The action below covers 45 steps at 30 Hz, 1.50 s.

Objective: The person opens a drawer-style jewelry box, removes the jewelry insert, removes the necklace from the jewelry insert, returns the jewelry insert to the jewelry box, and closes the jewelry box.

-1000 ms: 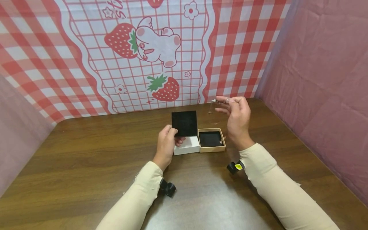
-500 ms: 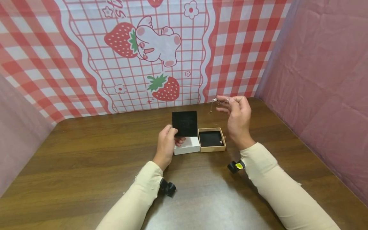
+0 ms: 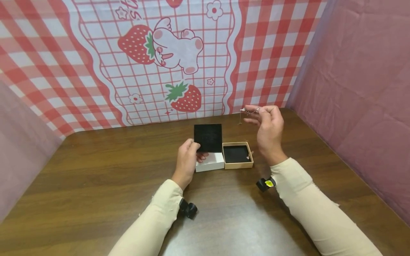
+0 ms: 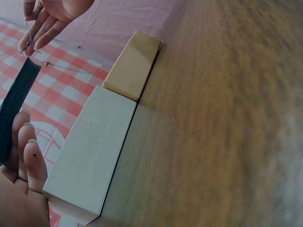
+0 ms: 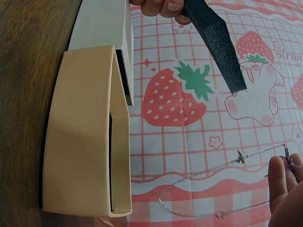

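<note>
My left hand (image 3: 185, 160) pinches a square black foam pad (image 3: 208, 137) at its lower left corner, thumb in front, above a white box (image 3: 209, 165). The pad appears edge-on in both wrist views. Raised at the right, my right hand (image 3: 270, 131) holds a thin silver necklace (image 5: 241, 157) between thumb and forefinger. Its chain drapes over the other fingers and hangs in a long loop with small charms, clearest in the right wrist view. Below, between the hands, stands an open tan box (image 3: 238, 166) with a black interior (image 3: 235, 154).
Both boxes stand side by side on the brown wooden table (image 3: 96, 185). Behind the table hangs a red-and-white checked cloth (image 3: 262, 53) with strawberries. A pink cloth (image 3: 358, 89) hangs along the right side, another at the left.
The whole head view has shifted slightly to the right. The hanging part of the necklace has swung a little; both hands keep their holds.
</note>
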### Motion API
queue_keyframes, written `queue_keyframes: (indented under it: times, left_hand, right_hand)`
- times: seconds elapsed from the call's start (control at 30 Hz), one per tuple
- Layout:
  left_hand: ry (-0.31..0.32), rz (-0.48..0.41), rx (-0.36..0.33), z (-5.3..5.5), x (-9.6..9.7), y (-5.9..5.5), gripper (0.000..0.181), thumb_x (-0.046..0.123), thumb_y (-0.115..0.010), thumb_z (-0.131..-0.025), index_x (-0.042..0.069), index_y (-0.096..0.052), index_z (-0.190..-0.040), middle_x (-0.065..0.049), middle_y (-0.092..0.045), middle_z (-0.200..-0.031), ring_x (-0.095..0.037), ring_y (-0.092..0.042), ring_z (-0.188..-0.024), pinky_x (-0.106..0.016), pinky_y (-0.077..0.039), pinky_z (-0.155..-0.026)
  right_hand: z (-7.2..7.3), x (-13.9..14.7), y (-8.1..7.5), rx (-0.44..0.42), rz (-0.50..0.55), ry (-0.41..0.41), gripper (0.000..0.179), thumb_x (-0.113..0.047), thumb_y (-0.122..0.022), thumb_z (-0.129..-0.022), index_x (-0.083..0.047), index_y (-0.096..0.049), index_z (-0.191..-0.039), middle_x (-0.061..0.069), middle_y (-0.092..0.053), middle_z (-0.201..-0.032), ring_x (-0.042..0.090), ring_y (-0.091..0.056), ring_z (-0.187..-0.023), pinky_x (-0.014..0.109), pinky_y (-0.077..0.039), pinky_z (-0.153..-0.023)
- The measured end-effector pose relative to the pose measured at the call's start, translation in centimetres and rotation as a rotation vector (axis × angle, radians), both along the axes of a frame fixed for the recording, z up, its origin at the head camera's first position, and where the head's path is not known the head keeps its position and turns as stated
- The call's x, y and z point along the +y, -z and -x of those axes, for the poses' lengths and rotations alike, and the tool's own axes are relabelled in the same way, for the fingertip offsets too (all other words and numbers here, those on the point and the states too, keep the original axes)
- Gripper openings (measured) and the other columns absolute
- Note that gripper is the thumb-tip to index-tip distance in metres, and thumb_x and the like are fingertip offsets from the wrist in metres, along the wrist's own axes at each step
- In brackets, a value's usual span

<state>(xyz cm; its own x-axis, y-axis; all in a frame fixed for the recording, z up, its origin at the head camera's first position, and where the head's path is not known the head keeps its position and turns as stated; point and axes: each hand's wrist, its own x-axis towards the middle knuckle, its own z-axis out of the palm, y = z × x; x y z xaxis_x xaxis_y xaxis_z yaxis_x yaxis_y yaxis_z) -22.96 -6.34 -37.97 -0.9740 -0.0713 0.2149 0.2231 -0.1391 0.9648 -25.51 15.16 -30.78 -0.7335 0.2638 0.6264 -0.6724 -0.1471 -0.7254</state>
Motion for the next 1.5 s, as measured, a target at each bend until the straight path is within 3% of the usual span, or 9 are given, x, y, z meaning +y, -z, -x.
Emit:
queue_keyframes:
  times: [0.47,0.7,1.17,1.5]
  left_hand:
    - [-0.002,0.01,-0.013,0.0,0.1,-0.1,0.015,0.006,-0.046,-0.091,0.003,-0.055,-0.079,-0.008,-0.063,-0.064,-0.015,-0.056,-0.054,-0.024,-0.046,-0.051]
    - [0.002,0.016,-0.007,0.0,0.2,-0.1,0.014,0.006,-0.047,-0.091,0.003,-0.055,-0.08,-0.008,-0.064,-0.064,-0.014,-0.056,-0.053,-0.024,-0.046,-0.051]
    - [-0.002,0.039,-0.013,-0.1,0.1,-0.1,0.014,0.005,-0.048,-0.092,0.001,-0.054,-0.08,-0.01,-0.064,-0.066,-0.016,-0.057,-0.056,-0.025,-0.046,-0.053]
    - [0.005,0.058,-0.031,0.2,0.1,-0.2,0.017,0.002,-0.045,-0.094,-0.001,-0.054,-0.08,-0.012,-0.064,-0.067,-0.018,-0.057,-0.057,-0.028,-0.047,-0.054]
  right_hand:
    - [0.2,0.5,0.1,0.028,0.051,0.005,0.021,0.001,-0.036,-0.102,-0.007,-0.05,-0.09,0.027,-0.07,-0.102,0.039,-0.069,-0.093,0.043,-0.057,-0.075]
    - [0.6,0.8,0.4,0.027,0.072,0.014,0.021,0.001,-0.036,-0.102,-0.006,-0.05,-0.088,0.026,-0.071,-0.099,0.032,-0.071,-0.089,0.042,-0.058,-0.072]
    - [1.2,1.3,1.4,-0.017,0.078,0.039,0.021,0.0,-0.036,-0.102,-0.007,-0.051,-0.089,0.021,-0.072,-0.097,0.036,-0.069,-0.089,0.039,-0.058,-0.069]
    - [1.7,1.6,2.0,-0.046,0.081,0.06,0.024,0.001,-0.037,-0.102,-0.01,-0.051,-0.086,0.023,-0.071,-0.097,0.03,-0.071,-0.086,0.037,-0.058,-0.068]
